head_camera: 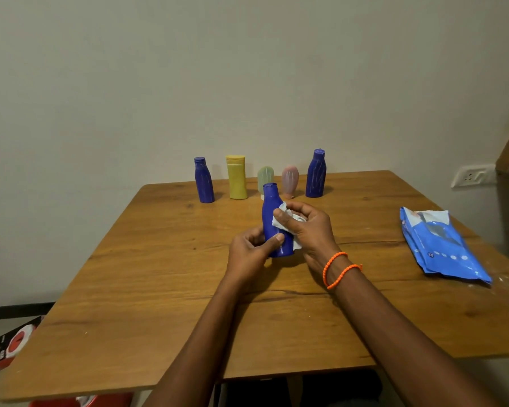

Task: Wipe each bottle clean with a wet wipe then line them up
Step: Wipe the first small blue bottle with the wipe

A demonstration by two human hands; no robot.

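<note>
A blue bottle [272,212] stands upright just above the middle of the wooden table [159,289]. My left hand [252,254] grips its lower part, thumb across the front. My right hand [309,227] holds a crumpled white wet wipe [282,220] against the bottle's right side. Along the far edge stand a small blue bottle [204,180], a yellow bottle [237,177], a pale green bottle [265,175] partly hidden behind the held one, a pink bottle [290,181] and a taller blue bottle [316,174].
A blue pack of wet wipes [441,245] lies on the table's right side, its flap open. A wall socket [472,175] sits on the right wall. A red and black package [12,345] lies on the floor at the left.
</note>
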